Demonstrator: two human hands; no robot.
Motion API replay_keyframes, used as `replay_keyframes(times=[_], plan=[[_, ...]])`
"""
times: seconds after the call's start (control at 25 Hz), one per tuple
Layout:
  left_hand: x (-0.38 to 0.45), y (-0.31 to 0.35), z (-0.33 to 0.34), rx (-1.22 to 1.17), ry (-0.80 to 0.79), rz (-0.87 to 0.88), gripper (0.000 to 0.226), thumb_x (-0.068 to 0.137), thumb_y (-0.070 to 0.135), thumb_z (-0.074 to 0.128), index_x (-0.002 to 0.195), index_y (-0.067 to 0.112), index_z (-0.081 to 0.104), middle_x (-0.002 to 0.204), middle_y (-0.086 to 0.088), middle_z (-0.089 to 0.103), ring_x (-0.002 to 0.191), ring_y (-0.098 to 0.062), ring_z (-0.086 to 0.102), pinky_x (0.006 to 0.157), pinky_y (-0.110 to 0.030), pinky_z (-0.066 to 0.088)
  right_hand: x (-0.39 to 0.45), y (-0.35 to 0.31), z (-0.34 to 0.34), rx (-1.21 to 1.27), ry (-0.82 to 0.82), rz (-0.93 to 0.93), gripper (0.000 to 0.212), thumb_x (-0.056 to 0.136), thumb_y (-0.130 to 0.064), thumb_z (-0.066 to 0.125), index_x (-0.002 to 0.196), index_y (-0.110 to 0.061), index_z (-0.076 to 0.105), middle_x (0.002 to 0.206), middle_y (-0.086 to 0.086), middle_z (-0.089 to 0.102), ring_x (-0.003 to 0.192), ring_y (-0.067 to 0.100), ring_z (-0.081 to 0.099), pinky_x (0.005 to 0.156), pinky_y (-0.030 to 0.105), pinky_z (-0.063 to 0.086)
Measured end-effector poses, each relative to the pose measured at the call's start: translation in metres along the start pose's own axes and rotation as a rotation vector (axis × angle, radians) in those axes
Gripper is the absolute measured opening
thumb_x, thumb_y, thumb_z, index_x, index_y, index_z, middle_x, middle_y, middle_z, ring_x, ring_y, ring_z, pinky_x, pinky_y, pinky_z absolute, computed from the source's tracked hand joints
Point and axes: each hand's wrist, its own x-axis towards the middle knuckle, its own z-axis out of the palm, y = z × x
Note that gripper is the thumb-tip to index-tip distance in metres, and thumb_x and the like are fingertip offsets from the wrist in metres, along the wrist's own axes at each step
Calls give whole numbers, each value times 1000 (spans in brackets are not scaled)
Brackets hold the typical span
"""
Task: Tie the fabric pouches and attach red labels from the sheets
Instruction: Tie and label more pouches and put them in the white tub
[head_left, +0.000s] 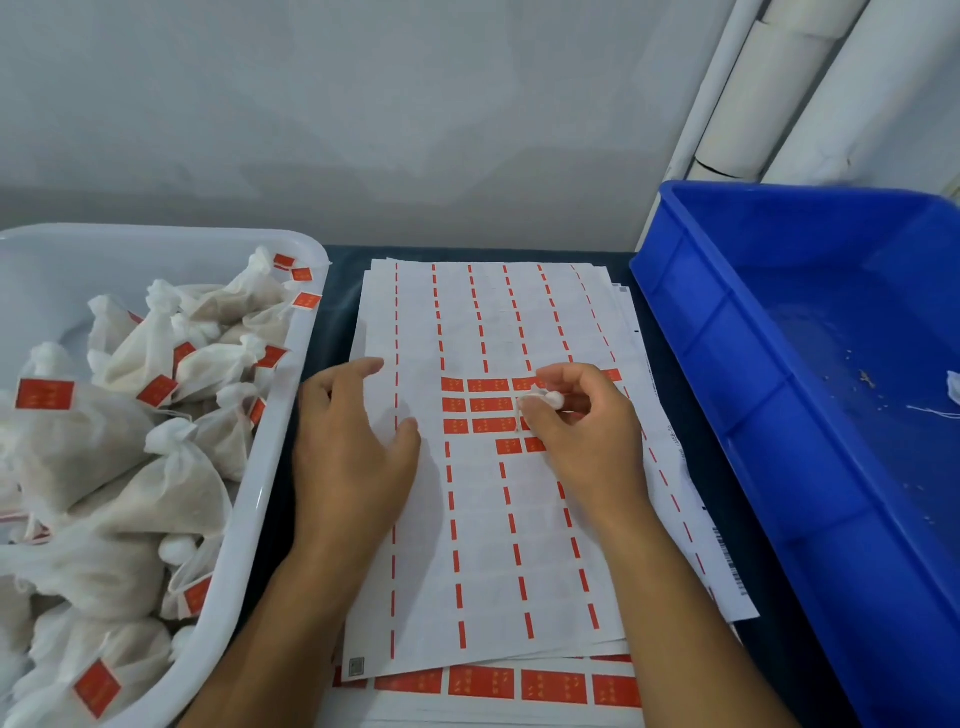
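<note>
The left hand lies flat, fingers spread, pressing the label sheet. The right hand pinches a small white wad over the remaining red labels — midway between the white tub of pouches and the blue bin.

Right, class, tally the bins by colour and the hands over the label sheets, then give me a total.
White bin, holding labelled pouches: 1
Blue bin: 1
Hands: 2, the left hand flat on the top sheet, the right hand pinching a small white piece
Total: 4
</note>
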Motion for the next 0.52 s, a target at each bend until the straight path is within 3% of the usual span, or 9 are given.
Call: replay_keyframes(times=[0.12, 0.2, 0.28, 0.4, 0.44, 0.52], plan=[[-4, 4, -1, -68, 11, 97, 64, 81, 30, 86, 131, 45, 49, 142, 13, 48, 111, -10, 60, 87, -15, 47, 1, 4, 2, 49, 38, 31, 16, 94, -33, 74, 108, -34, 66, 109, -16, 71, 98, 9, 72, 85, 35, 64], [-6, 8, 0, -168, -49, 57, 69, 79, 31, 88, 129, 51, 45, 136, 20, 47, 100, -4, 61, 74, -5, 43, 2, 6, 3, 72, 54, 53, 16, 95, -34, 74, 108, -33, 66, 108, -15, 72, 97, 10, 73, 85, 37, 64], [-5, 12, 0, -298, -149, -112, 73, 78, 35, 88, 132, 51, 40, 128, 27, 46, 89, 1, 60, 71, -12, 51, 2, 7, 2, 84, 62, 62, 14, 94, -34, 74, 107, -33, 66, 106, -16, 73, 95, 9, 73, 84, 36, 65], [-8, 12, 0, -149, -257, -207, 54, 84, 44, 79, 121, 49, 40, 109, 31, 46, 78, 0, 53, 83, -43, 59, 2, 8, 2, 91, 74, 66, 12, 94, -35, 73, 104, -34, 67, 103, -18, 73, 92, 7, 73, 81, 32, 65], [-11, 14, -1, -77, -269, -178, 51, 85, 48, 77, 119, 51, 39, 107, 30, 45, 80, -2, 52, 83, -45, 60, 3, 8, 2, 93, 78, 68, 12, 94, -35, 73, 103, -34, 67, 102, -18, 73, 91, 7, 73, 81, 30, 64], [-18, 19, -2, -10, -307, -86, 56, 88, 50, 74, 127, 58, 35, 111, 29, 47, 82, -5, 58, 66, -34, 61, 3, 8, 3, 104, 91, 73, 10, 94, -34, 74, 101, -35, 67, 100, -19, 72, 90, 7, 73, 80, 30, 64]])
